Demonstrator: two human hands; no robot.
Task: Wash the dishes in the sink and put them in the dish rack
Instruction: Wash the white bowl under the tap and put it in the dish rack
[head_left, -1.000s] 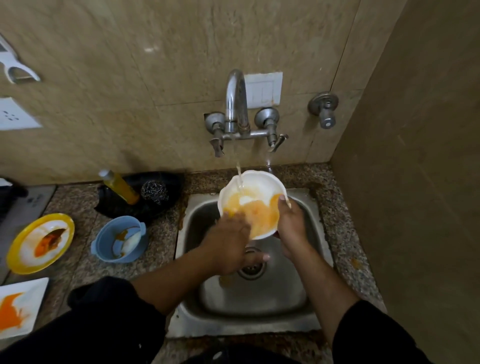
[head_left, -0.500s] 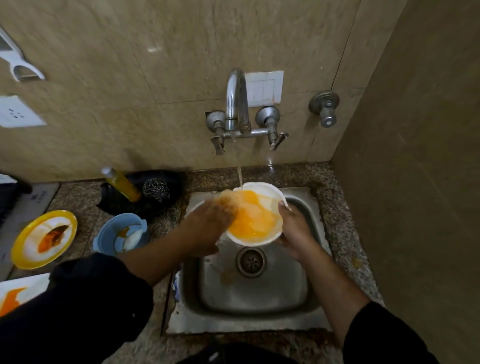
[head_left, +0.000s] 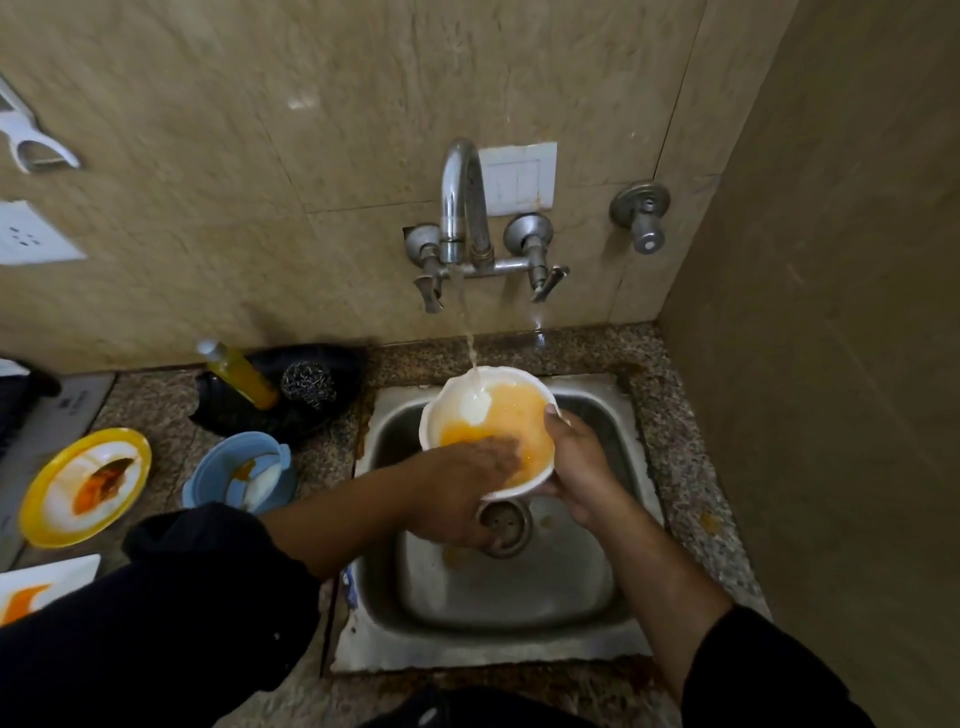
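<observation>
A white bowl smeared with orange sauce is held over the steel sink under the running tap. My right hand grips its right rim, thumb on the edge. My left hand reaches into the bowl from the near side, its fingers rubbing the orange film. Water lands on the bowl's back left part. No dish rack is in view.
On the granite counter to the left stand a blue bowl with a spoon, a yellow-rimmed plate, a white square plate, a yellow soap bottle and a steel scrubber. A wall closes the right side.
My left hand moved from the bowl's left rim to its near side, fingers now inside. The water stream now hits the bowl's back left.
</observation>
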